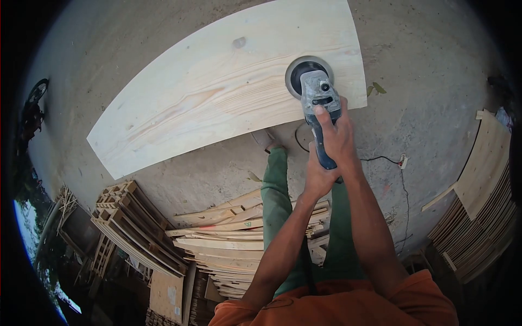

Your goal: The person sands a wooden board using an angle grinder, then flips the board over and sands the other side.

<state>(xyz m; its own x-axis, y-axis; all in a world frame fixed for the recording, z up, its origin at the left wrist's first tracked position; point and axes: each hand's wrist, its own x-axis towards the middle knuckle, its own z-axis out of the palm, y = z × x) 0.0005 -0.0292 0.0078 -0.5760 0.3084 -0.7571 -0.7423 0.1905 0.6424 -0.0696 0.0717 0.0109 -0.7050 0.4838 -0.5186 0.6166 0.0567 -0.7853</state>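
Note:
An angle grinder [319, 98] with a round disc rests on a pale wooden board [217, 81], close to the board's right end. The board has one long curved edge and shows wavy grain and a few knots. My right hand [340, 133] is wrapped round the grinder's body, its thumb lying on top behind the head. Lower down, my left hand [319, 174] grips the rear end of the handle. The disc's underside is hidden against the wood.
A power cord [380, 158] runs over the concrete floor to a socket block [403, 161] at the right. Stacked wooden strips [228, 244] lie behind my legs. Slatted pallets [136, 228] stand at lower left, and thin boards [478, 206] are piled at the right.

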